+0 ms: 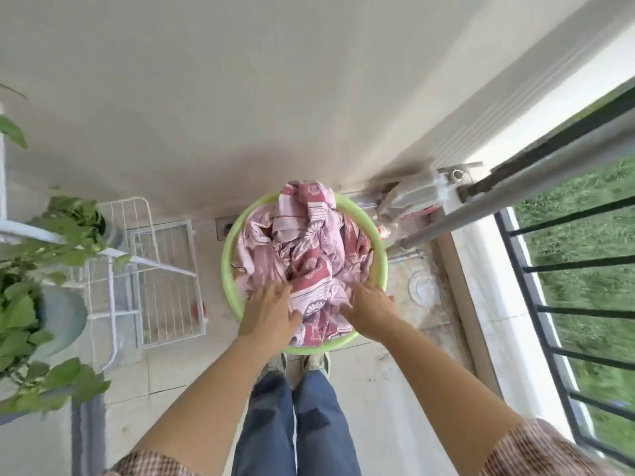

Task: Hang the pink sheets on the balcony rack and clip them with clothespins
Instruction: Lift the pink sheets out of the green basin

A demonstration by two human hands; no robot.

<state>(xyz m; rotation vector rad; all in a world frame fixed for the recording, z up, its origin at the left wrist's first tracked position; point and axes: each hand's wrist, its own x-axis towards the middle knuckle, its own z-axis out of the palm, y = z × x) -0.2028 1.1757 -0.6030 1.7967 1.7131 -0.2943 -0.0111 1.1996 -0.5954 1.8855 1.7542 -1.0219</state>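
Crumpled pink patterned sheets (305,249) fill a round light-green basin (227,266) on the balcony floor in front of my feet. My left hand (271,310) lies on the near left part of the pile with its fingers spread over the cloth. My right hand (369,307) reaches into the near right side, its fingertips sunk among the folds. Whether either hand grips the fabric is hidden by the cloth. No clothespins show.
A white wire drying rack (161,273) stands folded at the left by potted green plants (31,304). On the right runs a black balcony railing (563,304) with grey poles (515,190) over grass. The white wall is behind the basin.
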